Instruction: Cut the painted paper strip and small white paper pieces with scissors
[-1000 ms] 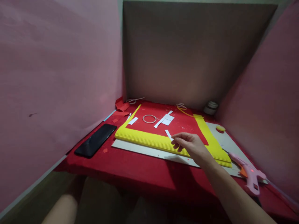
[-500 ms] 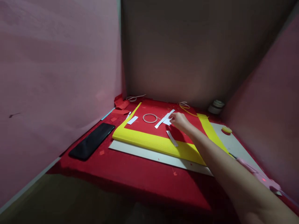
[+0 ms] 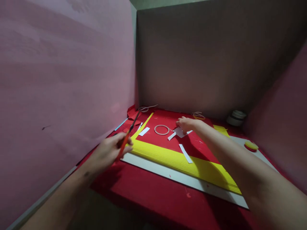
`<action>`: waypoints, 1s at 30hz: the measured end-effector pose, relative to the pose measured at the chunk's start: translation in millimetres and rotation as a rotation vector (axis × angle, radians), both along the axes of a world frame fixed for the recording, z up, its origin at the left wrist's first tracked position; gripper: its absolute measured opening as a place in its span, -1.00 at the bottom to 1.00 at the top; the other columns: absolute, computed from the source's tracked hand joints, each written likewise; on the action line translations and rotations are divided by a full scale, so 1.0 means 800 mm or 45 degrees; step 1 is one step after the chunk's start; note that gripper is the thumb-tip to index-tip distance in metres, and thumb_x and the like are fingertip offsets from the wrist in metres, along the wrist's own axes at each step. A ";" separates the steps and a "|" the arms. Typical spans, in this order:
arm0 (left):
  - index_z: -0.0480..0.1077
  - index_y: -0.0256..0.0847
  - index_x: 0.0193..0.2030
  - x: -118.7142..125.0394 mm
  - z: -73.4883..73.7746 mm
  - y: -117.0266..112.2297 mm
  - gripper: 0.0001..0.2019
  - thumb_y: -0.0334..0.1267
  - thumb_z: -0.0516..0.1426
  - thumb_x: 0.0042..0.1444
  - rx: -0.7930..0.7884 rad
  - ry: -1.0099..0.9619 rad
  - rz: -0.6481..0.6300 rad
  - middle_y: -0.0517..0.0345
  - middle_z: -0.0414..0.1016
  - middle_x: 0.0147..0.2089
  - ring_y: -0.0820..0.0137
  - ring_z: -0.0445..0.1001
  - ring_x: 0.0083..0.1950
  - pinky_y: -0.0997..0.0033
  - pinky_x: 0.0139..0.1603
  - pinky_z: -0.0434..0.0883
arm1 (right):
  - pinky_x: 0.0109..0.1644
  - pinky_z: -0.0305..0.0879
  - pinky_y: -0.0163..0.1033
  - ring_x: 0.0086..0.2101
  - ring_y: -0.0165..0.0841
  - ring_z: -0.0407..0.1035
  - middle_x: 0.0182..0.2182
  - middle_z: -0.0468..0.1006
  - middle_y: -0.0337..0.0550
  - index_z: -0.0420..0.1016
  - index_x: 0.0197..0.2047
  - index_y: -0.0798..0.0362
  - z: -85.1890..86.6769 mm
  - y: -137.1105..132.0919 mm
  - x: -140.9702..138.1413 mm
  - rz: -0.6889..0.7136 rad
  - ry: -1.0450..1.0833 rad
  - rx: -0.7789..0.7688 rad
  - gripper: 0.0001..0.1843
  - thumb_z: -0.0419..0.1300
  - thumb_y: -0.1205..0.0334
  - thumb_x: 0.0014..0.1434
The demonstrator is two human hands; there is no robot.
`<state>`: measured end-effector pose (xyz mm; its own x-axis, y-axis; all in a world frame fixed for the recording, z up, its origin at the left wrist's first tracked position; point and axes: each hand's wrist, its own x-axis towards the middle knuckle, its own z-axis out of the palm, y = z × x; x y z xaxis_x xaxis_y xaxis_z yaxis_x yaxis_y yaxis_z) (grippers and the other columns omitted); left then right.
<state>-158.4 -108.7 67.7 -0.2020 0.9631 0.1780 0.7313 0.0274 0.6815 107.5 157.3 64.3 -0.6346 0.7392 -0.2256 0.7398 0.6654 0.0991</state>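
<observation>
The left hand (image 3: 112,149) grips orange-handled scissors (image 3: 124,143), blades angled up and away. The right hand (image 3: 185,124) bends over white paper pieces (image 3: 178,131) on the red sheet (image 3: 163,118); whether it pinches them, I cannot tell. A white strip (image 3: 185,153) lies nearer, reaching onto yellow corrugated sheet (image 3: 163,155).

Jar: pale with a dark band, right of the frame, near the foot of the back wall.
Disc: yellow over red, right of the frame, below the jar.
Cords: one pale (image 3: 151,106), just left of centre; another coil, white and yellow (image 3: 199,115), right of centre.
Scraps: red (image 3: 133,112), left of centre.
Strip: blue (image 3: 121,124), below the scraps.
Walls: pink at left (image 3: 59,95) and right (image 3: 283,127), grey behind (image 3: 187,57).
</observation>
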 end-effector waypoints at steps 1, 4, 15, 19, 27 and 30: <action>0.38 -0.20 -0.28 0.006 0.006 0.034 -0.80 -0.13 0.09 0.04 -0.010 0.147 -0.022 0.14 0.48 -0.33 0.42 0.42 -0.37 0.48 -0.40 0.30 | -0.16 0.23 -0.20 -0.04 -0.04 0.28 -0.15 0.48 0.04 0.53 -0.17 0.05 0.001 0.004 0.001 -0.008 -0.018 -0.006 -0.39 0.42 0.36 -0.42; 0.36 -0.21 -0.21 0.019 0.007 0.121 -0.81 -0.25 0.05 0.04 -0.158 0.632 0.132 -0.01 0.50 -0.23 0.31 0.45 -0.27 0.44 -0.36 0.26 | -0.26 0.22 -0.25 -0.20 -0.13 0.39 -0.32 0.54 -0.05 0.57 -0.26 0.05 0.001 0.010 0.009 -0.036 -0.012 -0.051 -0.52 0.42 0.32 -0.39; 0.38 -0.15 -0.32 -0.008 -0.043 0.192 -0.70 -0.14 0.23 -0.25 -0.373 0.613 0.133 0.11 0.50 -0.33 0.31 0.45 -0.34 0.48 -0.45 0.19 | -0.41 0.29 -0.29 -0.47 -0.34 0.43 -0.46 0.57 -0.17 0.49 -0.22 0.10 0.052 0.006 0.020 -0.331 1.055 -0.347 -0.78 0.26 0.30 -0.01; 0.38 -0.15 -0.35 -0.011 -0.049 0.197 -0.72 -0.15 0.24 -0.26 -0.360 0.550 0.157 0.16 0.47 -0.39 0.36 0.42 -0.38 0.49 -0.48 0.17 | -0.45 0.35 -0.24 -0.57 -0.36 0.39 -0.58 0.51 -0.16 0.46 -0.43 0.13 0.054 -0.020 -0.047 -0.685 1.933 -0.958 -0.90 0.27 0.47 -0.05; 0.38 -0.18 -0.41 -0.016 -0.030 0.188 -0.83 -0.27 0.21 -0.22 -0.274 0.436 0.276 0.11 0.47 -0.42 0.34 0.43 -0.37 0.47 -0.46 0.20 | -0.36 0.44 -0.17 -0.55 -0.38 0.39 -0.63 0.43 -0.18 0.34 -0.48 0.16 0.003 -0.061 -0.137 -0.996 2.039 -1.157 -0.85 0.11 0.50 0.10; 0.39 -0.16 -0.28 -0.037 0.000 0.167 -0.83 -0.21 0.10 -0.05 -0.147 0.390 0.369 0.09 0.49 -0.35 0.34 0.44 -0.32 0.44 -0.40 0.23 | -0.34 0.45 -0.21 -0.53 -0.39 0.40 -0.61 0.44 -0.18 0.35 -0.45 0.17 -0.004 -0.066 -0.159 -0.992 2.039 -1.148 -0.88 0.12 0.49 0.10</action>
<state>-187.9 25.2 67.9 -0.4213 0.8916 0.1659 0.8501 0.3245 0.4147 -19.6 104.7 60.7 -0.2579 0.9244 -0.2811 -0.0989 -0.3146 -0.9441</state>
